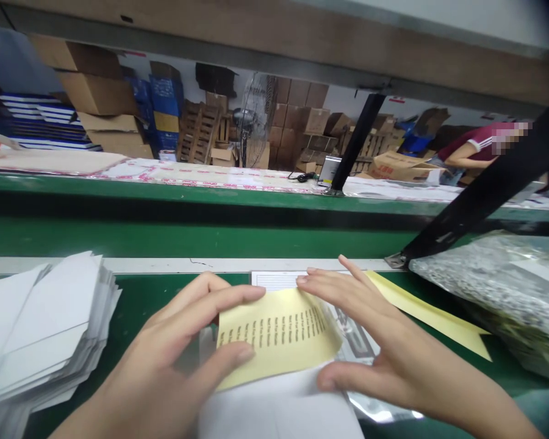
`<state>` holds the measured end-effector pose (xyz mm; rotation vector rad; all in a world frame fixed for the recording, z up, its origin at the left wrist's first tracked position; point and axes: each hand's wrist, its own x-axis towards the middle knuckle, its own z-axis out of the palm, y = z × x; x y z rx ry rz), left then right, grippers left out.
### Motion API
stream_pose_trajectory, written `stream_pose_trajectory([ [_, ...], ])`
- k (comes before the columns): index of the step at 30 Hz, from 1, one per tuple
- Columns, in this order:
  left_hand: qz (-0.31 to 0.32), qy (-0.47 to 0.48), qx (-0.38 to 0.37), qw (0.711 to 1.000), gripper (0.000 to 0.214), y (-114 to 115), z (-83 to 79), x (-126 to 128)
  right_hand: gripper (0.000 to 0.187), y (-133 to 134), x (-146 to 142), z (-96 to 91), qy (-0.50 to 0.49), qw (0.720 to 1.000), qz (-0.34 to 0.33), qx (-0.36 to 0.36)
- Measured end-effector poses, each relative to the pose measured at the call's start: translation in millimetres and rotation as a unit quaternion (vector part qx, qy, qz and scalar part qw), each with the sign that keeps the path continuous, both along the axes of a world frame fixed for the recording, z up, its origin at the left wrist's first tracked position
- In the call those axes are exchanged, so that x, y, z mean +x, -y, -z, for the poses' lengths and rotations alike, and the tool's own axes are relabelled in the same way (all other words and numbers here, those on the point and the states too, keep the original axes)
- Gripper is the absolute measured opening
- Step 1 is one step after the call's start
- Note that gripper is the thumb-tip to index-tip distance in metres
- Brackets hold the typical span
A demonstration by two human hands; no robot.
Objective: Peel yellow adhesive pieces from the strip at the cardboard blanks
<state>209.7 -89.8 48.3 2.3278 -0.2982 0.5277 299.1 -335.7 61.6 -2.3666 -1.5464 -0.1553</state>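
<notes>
My left hand (174, 353) pinches the left edge of a yellow label sheet (279, 335) printed with rows of small black text, thumb below and fingers on top. The sheet curls up slightly over a white envelope (274, 408). My right hand (375, 341) rests flat with fingers spread on the sheet's right side, its thumb pressing on the white envelope and a clear plastic sleeve (361, 347). A lined white paper (274, 279) lies under them on the green table (160, 292).
A fanned stack of white envelopes (41, 335) lies at left. A yellow strip (434, 317) and a clear bag of small parts (498, 292) sit at right under a black brace (485, 189). Beyond the green conveyor: cardboard boxes, a fan (256, 122), a person in a maroon shirt (476, 146).
</notes>
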Motion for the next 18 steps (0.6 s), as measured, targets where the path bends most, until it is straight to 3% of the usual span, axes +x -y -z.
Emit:
stream_pose_trajectory([
  [7,-0.056,0.028,0.017,0.998,0.029,4,4.1,-2,0.044,-4,-1,3.8,0.101,0.994,0.017,0.047],
  [10,-0.082,0.058,0.028,0.994,0.029,6,4.2,-2,0.061,-8,-3,2.0,0.095,0.995,0.015,0.041],
  [12,-0.083,0.081,-0.006,0.993,0.027,8,4.4,-3,0.069,-10,-5,1.1,0.080,0.996,0.017,0.037],
  [16,-0.043,-0.023,-0.113,0.992,0.024,7,6.0,-6,0.060,-9,-9,1.1,0.054,0.998,0.025,0.033],
  [18,-0.044,-0.081,-0.131,0.987,0.025,6,6.7,-7,0.057,-8,-12,0.3,0.056,0.998,0.022,0.033],
])
